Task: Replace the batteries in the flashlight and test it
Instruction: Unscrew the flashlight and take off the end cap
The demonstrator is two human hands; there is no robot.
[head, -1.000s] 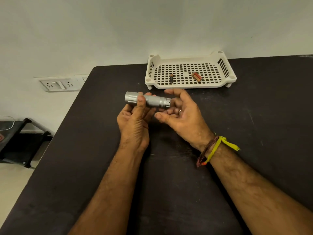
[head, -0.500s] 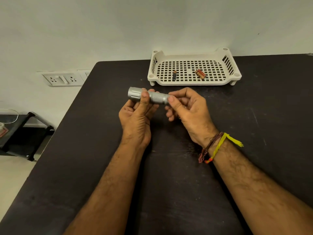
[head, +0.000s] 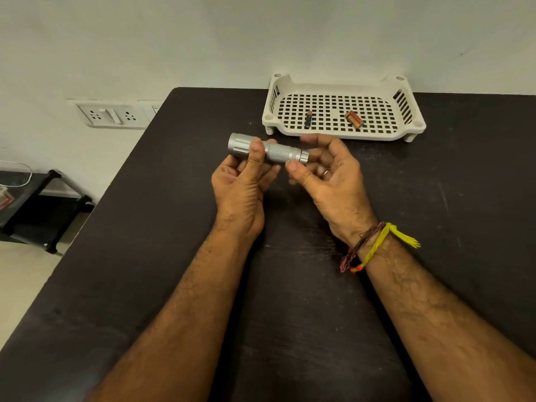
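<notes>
A silver flashlight point(head: 278, 151) lies level above the black table, head pointing left. My left hand point(head: 242, 187) grips its middle, thumb across the barrel. My right hand point(head: 326, 172) is at the tail end, its thumb tip and fingertips around the tail cap point(head: 304, 156), palm turned up. A white perforated tray point(head: 343, 134) stands behind the hands. Inside it lie a thin black battery point(head: 308, 119) and a short copper-coloured battery point(head: 354, 119).
The black table point(head: 435, 216) runs to the wall at the back; its left edge slants down toward me. A wall socket plate point(head: 111, 114) sits left of the table. A low black shelf point(head: 34, 210) stands on the floor at far left.
My right hand closed its fingers on the tail end half a second ago; now its fingers are loosened and the palm has turned upward again. The left hand holds the flashlight still.
</notes>
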